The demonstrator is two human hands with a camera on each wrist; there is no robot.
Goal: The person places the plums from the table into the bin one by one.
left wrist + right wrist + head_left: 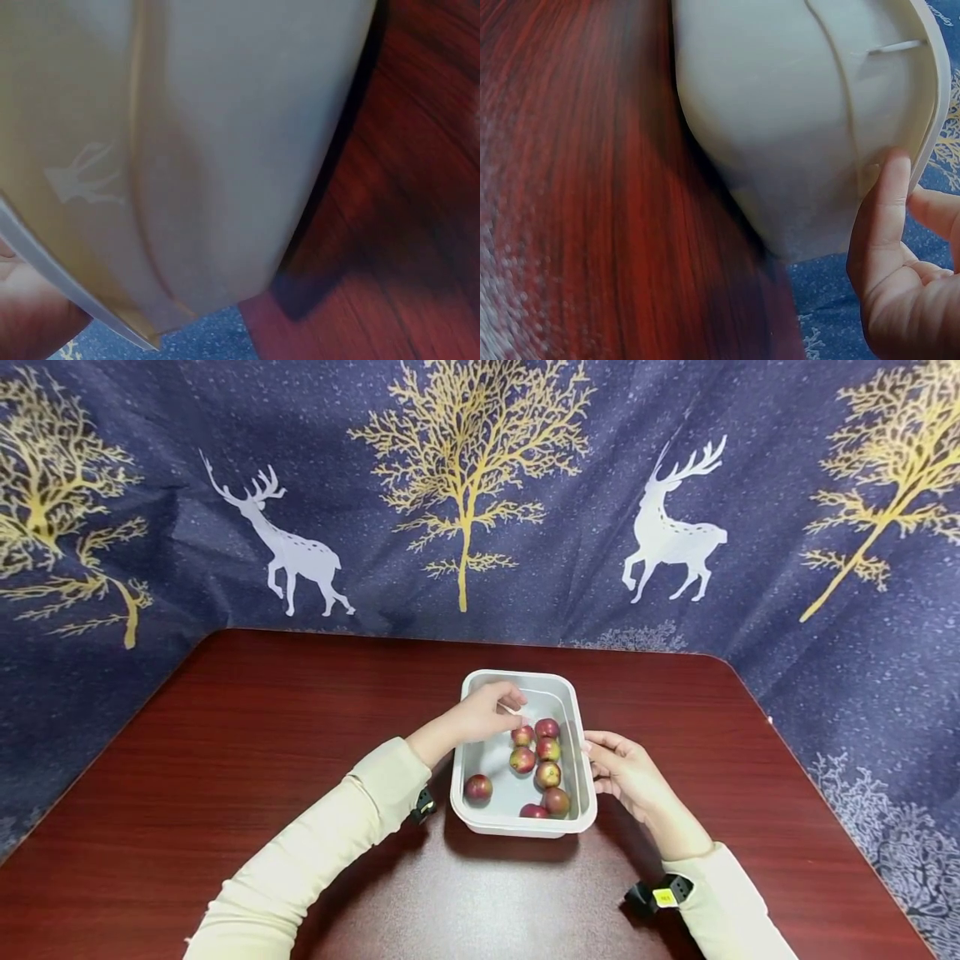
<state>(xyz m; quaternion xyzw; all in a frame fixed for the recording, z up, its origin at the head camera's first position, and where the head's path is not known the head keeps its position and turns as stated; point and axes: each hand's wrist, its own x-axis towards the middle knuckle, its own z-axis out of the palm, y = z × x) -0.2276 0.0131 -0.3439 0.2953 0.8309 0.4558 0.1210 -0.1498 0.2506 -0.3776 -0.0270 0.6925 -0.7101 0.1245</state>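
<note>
A white rectangular plastic tub [459,793] stands on the table, with several small red and yellow-green apples [522,760] inside, mostly toward its right side. My left hand [483,712] reaches over the tub's left rim. Its thumb and fingers are parted, and the thumb tip is close to the uppermost apples; whether it touches one is not clear. At the right side, my right hand [626,772] pinches the tub's rim, with a finger or thumb against the outer wall [780,127] in the right wrist view. The left wrist view shows the tub's outer wall [232,135] and part of the left hand [34,315].
The tub rests on a dark red wood-grain table [300,693], toward its far edge. Behind the table hangs a dark blue cloth [540,560] with white deer and golden trees. A dark wrist device [663,893] sits on the right sleeve.
</note>
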